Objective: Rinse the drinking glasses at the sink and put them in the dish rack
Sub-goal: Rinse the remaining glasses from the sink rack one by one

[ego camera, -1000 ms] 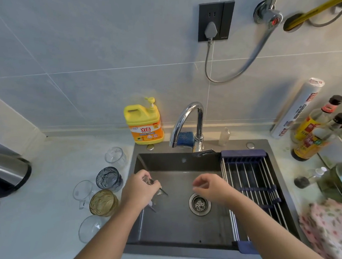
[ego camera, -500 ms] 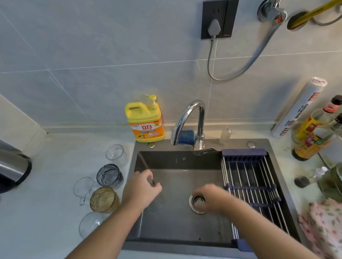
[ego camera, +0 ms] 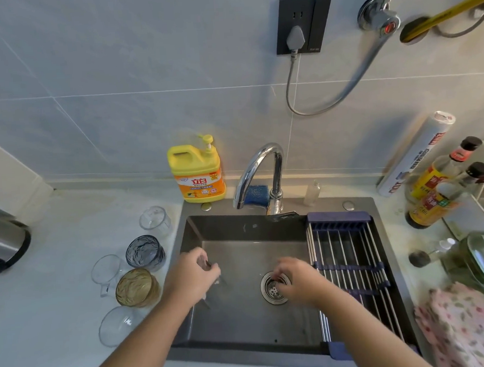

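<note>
A grey tiled wall (ego camera: 115,77) stood behind a pale counter (ego camera: 57,294) with a dark sink (ego camera: 244,330) set into it. The left hand (ego camera: 192,277) hung low over the sink's left side. Its fingers were curled round what looked like a clear glass (ego camera: 216,280), blurred and faint against the basin. The right hand (ego camera: 300,279) reached down to the drain (ego camera: 270,293), fingertips (ego camera: 277,273) bent at the strainer; whether they pinched it or only touched it could not be told.

A dish rack (ego camera: 349,247) of metal rods lay across the right part of the sink, with nothing on it. More glasses waited on the counter just left of the sink: a clear tumbler (ego camera: 155,221) at the back, a blue glass (ego camera: 145,253), a handled cup (ego camera: 107,269), an amber glass (ego camera: 136,287) and a clear bowl-shaped glass (ego camera: 119,325) nearest the front. The tap (ego camera: 258,165) curved over the back rim, with a yellow soap bottle (ego camera: 196,174) beside it.
</note>
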